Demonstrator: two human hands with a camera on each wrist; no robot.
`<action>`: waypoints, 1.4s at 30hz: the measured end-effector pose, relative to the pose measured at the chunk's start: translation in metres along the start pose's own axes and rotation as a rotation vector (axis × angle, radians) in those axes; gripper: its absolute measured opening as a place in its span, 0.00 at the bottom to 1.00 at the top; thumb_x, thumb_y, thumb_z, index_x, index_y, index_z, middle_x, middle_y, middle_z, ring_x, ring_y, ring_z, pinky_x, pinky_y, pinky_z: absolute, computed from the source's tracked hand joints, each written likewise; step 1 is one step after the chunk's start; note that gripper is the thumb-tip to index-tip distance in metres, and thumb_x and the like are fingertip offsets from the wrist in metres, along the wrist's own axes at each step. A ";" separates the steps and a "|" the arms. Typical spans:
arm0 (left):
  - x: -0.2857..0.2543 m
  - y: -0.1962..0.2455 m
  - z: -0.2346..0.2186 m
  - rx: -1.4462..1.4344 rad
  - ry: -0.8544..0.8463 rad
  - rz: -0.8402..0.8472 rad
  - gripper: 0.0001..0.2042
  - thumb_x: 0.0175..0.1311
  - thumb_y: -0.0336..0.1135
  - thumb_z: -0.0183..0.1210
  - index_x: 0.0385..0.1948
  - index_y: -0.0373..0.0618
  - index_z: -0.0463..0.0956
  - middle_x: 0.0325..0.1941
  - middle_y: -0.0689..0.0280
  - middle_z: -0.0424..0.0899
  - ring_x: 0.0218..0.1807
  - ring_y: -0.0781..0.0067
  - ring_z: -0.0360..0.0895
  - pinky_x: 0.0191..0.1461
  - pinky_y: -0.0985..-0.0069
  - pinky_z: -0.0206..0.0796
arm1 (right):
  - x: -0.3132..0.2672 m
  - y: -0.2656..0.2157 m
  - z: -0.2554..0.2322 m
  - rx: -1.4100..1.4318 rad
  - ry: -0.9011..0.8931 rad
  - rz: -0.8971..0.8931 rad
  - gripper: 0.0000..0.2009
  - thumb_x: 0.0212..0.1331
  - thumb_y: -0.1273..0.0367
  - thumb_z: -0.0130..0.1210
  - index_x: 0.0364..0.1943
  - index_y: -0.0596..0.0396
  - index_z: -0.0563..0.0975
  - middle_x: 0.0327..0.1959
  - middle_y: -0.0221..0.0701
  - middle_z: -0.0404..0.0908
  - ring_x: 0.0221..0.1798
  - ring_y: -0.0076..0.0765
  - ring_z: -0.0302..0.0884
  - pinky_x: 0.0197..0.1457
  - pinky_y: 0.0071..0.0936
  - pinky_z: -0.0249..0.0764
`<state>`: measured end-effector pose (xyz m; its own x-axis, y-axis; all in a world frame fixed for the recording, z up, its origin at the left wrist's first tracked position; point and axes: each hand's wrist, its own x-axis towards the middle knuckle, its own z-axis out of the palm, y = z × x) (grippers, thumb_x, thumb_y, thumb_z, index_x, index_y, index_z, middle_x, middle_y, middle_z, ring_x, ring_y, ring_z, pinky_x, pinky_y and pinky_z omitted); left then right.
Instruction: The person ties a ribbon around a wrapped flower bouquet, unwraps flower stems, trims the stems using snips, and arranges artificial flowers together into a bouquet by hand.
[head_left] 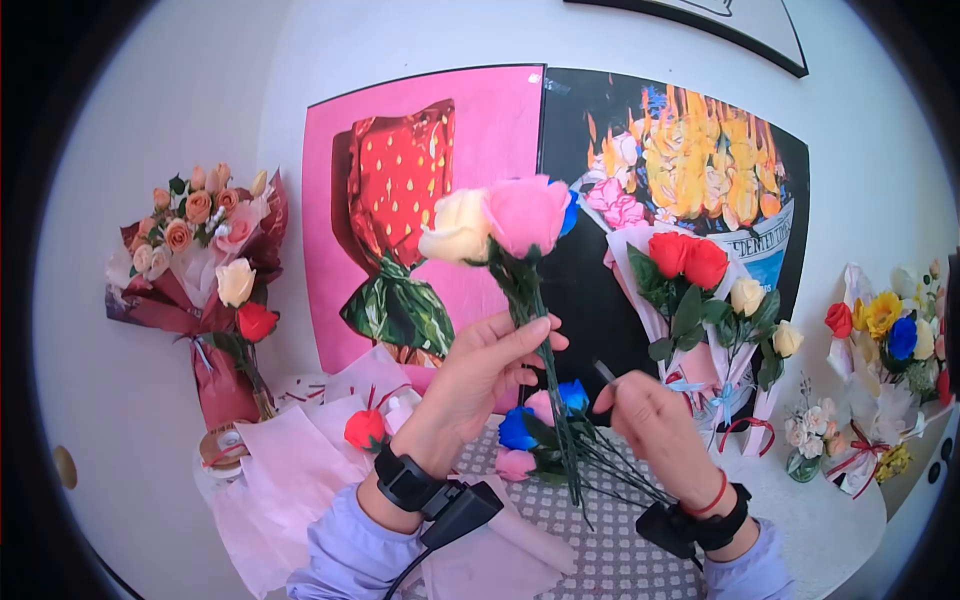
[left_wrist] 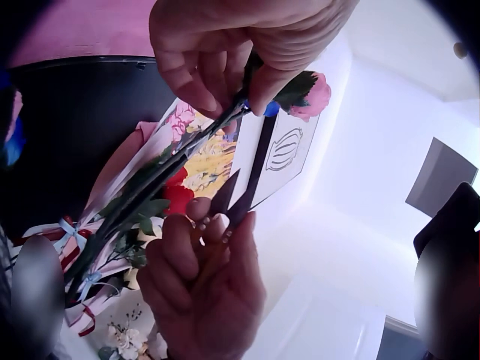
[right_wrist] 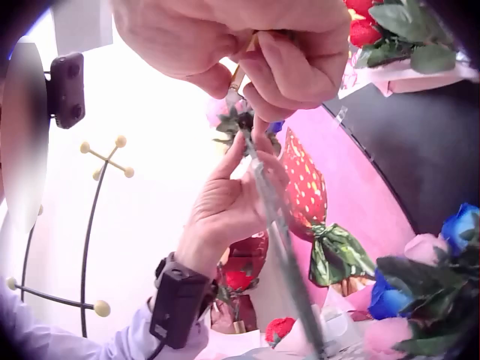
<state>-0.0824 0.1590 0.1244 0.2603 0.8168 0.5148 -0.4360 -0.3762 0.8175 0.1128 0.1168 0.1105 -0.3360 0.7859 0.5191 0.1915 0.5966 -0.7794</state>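
At far left, a wrapped bouquet (head_left: 215, 375) against the wall, then pale pink paper (head_left: 290, 470) on the table (head_left: 840, 520). Next, the left hand (head_left: 480, 370) in a narrow grip, thumb and fingers round green stems (head_left: 562, 410) just under a cream rose (head_left: 455, 228) and a pink rose (head_left: 528, 215); held up in the air, blooms on top, stems down. Probably light but top-heavy: soft blooms, easily crushed; thin, springy stems, likely to slide or fan apart. Best held close below the blooms. Loose roses (head_left: 517, 428) beneath. To the right, the right hand (head_left: 660, 430) curled round a bladed tool (head_left: 603, 371), blades apart, near the stems.
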 end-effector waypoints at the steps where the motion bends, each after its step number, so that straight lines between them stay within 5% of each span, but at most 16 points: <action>1: 0.001 -0.001 0.000 0.025 0.023 -0.002 0.13 0.56 0.40 0.58 0.39 0.44 0.74 0.32 0.68 0.79 0.27 0.88 0.70 0.29 0.91 0.62 | -0.003 0.001 0.003 0.060 -0.045 0.006 0.15 0.64 0.61 0.40 0.32 0.58 0.72 0.18 0.21 0.62 0.23 0.15 0.56 0.25 0.16 0.55; 12: 0.001 -0.003 0.000 0.053 0.156 0.100 0.09 0.57 0.35 0.56 0.35 0.42 0.75 0.29 0.68 0.78 0.27 0.85 0.73 0.28 0.86 0.68 | -0.007 0.019 0.013 0.153 -0.290 0.194 0.16 0.65 0.57 0.36 0.32 0.56 0.67 0.14 0.20 0.59 0.15 0.13 0.51 0.16 0.13 0.48; 42: 0.000 -0.006 0.010 0.140 0.147 0.089 0.07 0.55 0.33 0.59 0.33 0.43 0.74 0.24 0.72 0.76 0.24 0.86 0.73 0.27 0.87 0.70 | -0.006 0.030 0.021 0.364 -0.173 0.195 0.14 0.64 0.59 0.40 0.28 0.55 0.68 0.14 0.19 0.59 0.16 0.12 0.50 0.17 0.13 0.47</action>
<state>-0.0714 0.1574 0.1223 0.0931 0.8291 0.5513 -0.3247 -0.4981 0.8040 0.1016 0.1266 0.0764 -0.4807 0.8211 0.3079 -0.0598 0.3196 -0.9456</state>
